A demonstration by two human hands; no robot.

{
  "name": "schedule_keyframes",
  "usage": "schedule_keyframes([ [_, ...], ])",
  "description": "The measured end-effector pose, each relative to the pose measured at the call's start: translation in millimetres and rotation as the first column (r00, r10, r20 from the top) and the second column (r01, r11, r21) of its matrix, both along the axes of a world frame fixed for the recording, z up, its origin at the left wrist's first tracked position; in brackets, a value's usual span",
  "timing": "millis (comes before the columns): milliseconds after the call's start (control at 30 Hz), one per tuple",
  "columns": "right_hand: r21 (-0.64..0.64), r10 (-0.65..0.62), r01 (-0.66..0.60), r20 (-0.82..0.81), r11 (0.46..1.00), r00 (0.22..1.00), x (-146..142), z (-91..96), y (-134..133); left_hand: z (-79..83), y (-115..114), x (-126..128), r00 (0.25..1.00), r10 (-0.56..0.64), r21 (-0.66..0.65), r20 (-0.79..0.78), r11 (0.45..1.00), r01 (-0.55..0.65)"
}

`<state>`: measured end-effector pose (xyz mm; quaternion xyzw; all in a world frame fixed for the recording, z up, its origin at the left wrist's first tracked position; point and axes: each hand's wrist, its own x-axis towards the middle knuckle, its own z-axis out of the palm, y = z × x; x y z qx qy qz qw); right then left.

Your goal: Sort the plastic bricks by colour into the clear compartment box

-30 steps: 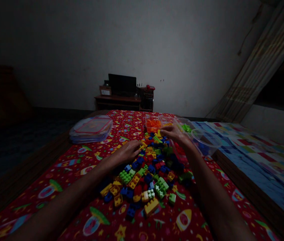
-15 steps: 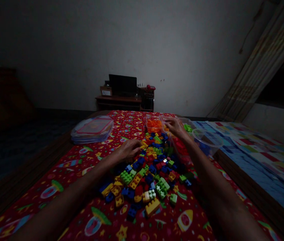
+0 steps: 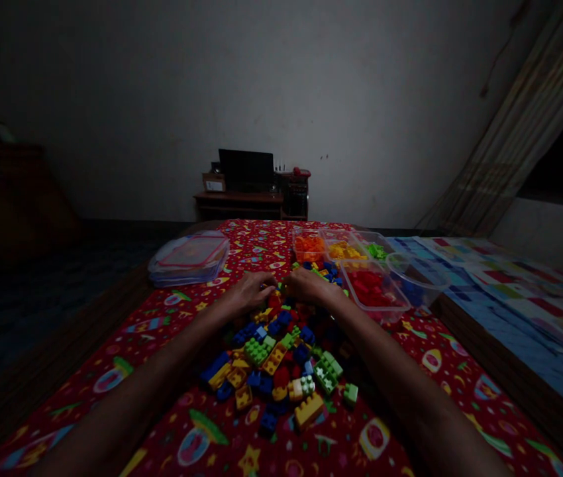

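A heap of mixed toy building bricks [image 3: 274, 358] in yellow, green, blue and red is spread over a red patterned cloth [image 3: 162, 371]. At the far part of this heap my left hand [image 3: 252, 291] has its fingers curled in, the tips close together among the bricks. My right hand [image 3: 308, 286] is just beside it, its bent fingers pointing left towards the left fingertips. What either hand pinches is too dark and small to name. Right of the heap, clear boxes hold sorted bricks: orange bricks [image 3: 310, 248], yellow bricks [image 3: 346, 251], green bricks [image 3: 376, 251] and red bricks [image 3: 368, 288].
A round clear tub [image 3: 423, 281] with blue pieces stands at the right of the boxes. Stacked clear lids [image 3: 189, 258] lie at the left. Behind are a desk [image 3: 239, 197] with a monitor [image 3: 246, 169]; a bed [image 3: 510, 291] is on the right.
My right hand has come back from the yellow box to the heap, beside my left hand. My left hand stays over the far bricks. The view has shifted slightly.
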<state>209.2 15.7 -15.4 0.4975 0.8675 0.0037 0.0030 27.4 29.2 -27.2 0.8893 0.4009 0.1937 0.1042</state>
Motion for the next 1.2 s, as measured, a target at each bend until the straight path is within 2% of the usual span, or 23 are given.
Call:
schedule_keyframes([
  [167, 0.078, -0.012, 0.021, -0.111, 0.997, 0.994, 7.5, -1.5, -8.7, -5.2, 3.4, 1.6, 0.998, -0.035, -0.018, -0.049, 0.999, 0.034],
  [333, 0.146, -0.058, 0.089, -0.206, 0.985, 0.977, 15.6, 15.1, -25.1, -14.6, 12.5, -4.1, 0.998, -0.039, -0.005, -0.042, 0.999, 0.039],
  [467, 0.139, -0.096, 0.125, -0.201, 0.982, 0.975, 13.7, 25.2, -34.2, -17.5, 16.2, -6.1, 0.996, -0.078, -0.03, -0.045, 0.997, 0.077],
  [700, 0.04, -0.08, 0.082, -0.047, 0.996, 0.996, -5.3, 7.7, -36.0, -16.7, 13.5, -2.8, 0.998, -0.041, 0.019, -0.051, 0.999, 0.042],
  [800, 0.041, -0.094, 0.098, -0.075, 0.994, 0.993, -6.4, 4.5, -33.9, -12.3, 9.8, -2.7, 0.999, -0.006, 0.035, -0.035, 0.999, 0.007],
  [967, 0.058, -0.154, 0.171, -0.226, 0.984, 0.962, 4.7, 14.7, -33.4, -6.3, 11.1, -4.0, 0.993, 0.056, -0.028, 0.107, 0.998, -0.053],
  [1067, 0.049, -0.168, 0.198, -0.352, 0.979, 0.921, 11.7, 20.2, -32.2, -7.4, 15.7, -3.4, 0.957, 0.039, -0.143, 0.287, 0.99, 0.002],
  [1200, -0.035, -0.166, 0.173, -0.522, 0.984, 0.836, 13.9, 18.6, -25.4, -6.3, 14.2, 0.8, 0.875, 0.08, -0.301, 0.477, 0.951, 0.077],
])
